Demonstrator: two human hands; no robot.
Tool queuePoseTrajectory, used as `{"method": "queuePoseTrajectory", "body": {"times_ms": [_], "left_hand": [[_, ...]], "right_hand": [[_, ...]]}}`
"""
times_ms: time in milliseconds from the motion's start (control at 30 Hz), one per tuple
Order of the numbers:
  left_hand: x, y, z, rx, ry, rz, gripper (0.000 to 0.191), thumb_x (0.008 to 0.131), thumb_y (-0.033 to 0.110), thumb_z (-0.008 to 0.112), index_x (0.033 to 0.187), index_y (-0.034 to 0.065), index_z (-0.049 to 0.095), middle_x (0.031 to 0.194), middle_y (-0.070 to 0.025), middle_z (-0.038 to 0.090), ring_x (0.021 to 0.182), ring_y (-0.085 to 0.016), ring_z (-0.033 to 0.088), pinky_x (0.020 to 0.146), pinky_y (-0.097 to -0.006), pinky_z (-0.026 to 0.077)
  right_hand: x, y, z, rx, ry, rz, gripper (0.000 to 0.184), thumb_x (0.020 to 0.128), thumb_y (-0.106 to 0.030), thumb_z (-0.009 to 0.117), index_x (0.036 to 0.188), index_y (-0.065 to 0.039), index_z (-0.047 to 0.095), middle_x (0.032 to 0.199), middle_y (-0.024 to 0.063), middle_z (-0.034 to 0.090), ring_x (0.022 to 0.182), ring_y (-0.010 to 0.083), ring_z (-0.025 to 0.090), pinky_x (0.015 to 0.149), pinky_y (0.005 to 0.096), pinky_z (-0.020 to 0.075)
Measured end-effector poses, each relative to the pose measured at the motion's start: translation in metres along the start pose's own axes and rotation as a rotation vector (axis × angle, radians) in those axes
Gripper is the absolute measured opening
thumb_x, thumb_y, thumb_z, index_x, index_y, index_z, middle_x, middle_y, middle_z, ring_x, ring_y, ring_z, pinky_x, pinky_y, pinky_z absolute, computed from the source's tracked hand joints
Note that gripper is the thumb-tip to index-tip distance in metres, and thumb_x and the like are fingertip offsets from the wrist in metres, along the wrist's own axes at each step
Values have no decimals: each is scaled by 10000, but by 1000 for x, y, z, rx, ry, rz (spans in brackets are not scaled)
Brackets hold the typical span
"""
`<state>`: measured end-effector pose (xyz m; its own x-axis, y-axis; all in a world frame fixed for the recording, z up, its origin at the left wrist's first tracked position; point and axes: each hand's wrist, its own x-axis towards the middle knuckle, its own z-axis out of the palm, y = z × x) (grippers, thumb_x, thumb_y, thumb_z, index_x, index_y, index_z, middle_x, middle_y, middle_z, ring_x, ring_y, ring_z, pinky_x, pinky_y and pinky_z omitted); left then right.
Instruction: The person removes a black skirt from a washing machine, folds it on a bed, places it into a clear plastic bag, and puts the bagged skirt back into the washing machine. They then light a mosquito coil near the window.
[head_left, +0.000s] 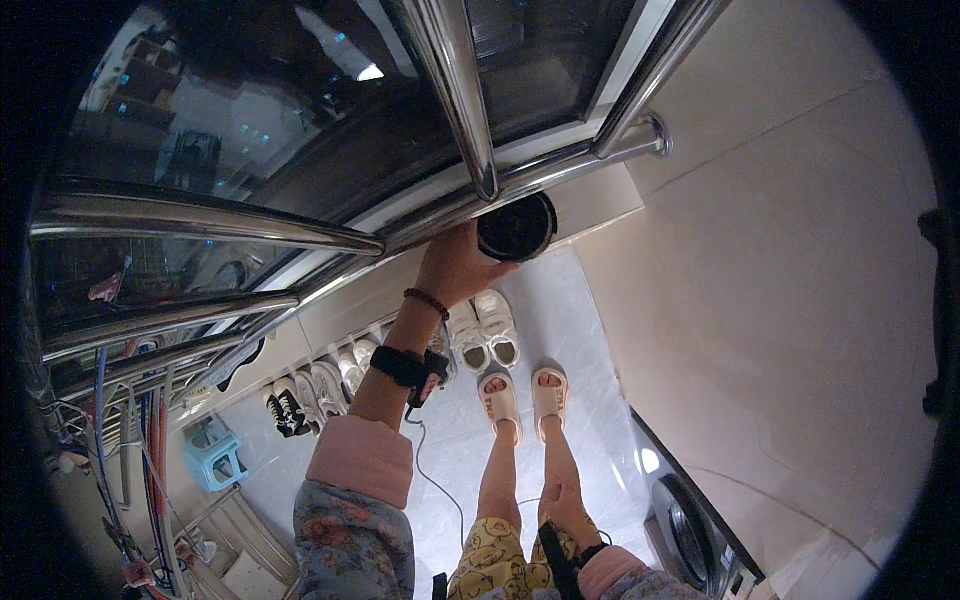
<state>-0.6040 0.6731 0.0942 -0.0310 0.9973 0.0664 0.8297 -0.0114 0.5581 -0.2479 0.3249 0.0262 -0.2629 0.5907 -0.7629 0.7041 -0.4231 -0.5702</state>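
Observation:
My left hand (459, 264) reaches out to a dark round container (517, 227) at the window sill (596, 196), just below the metal rail (547, 174). Its thumb lies along the container's near side, and the other fingers are mostly hidden. The inside or top of the container looks black; its contents cannot be made out. My right hand (567, 504) hangs low in front of my right leg, its fingers hard to make out. A black strap (556, 551) runs beside it.
Metal bars cross the dark window (247, 150). White shoes (484, 330) stand ahead of my slippers (500, 405), with more shoes (322, 390) along the wall. Clothes hangers (157, 450) hang left, near a blue stool (215, 456). A front-loading washing machine (686, 532) stands right. A cable (442, 484) dangles from my left wrist.

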Motion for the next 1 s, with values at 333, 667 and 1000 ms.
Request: {"method": "queuePoseTrajectory", "body": {"times_ms": [333,667,1000], "left_hand": [[2,1,-3,-90,-86,-65,957,619,409,839,1342,22,345,1316,-244,449,1234,-390,430,1047,-450,337],[-2,3,2,-108,83,-6,843,612,349,860,1261,27,430,1199,-215,553,1135,-361,533,958,-420,435],[-6,-3,6,-114,134,-3,860,617,375,850,1284,37,426,1239,-220,519,1170,-376,499,1000,-424,394]], "right_hand": [[4,0,0,19,-22,33,460,739,-157,653,1145,8,515,1064,250,547,1004,383,540,898,427,437],[2,3,-2,40,-50,73,468,734,-160,656,1148,8,515,1067,247,548,1006,379,541,898,424,439],[5,3,-4,57,-61,92,476,730,-162,660,1151,8,515,1069,243,550,1008,374,543,897,422,441]]}}
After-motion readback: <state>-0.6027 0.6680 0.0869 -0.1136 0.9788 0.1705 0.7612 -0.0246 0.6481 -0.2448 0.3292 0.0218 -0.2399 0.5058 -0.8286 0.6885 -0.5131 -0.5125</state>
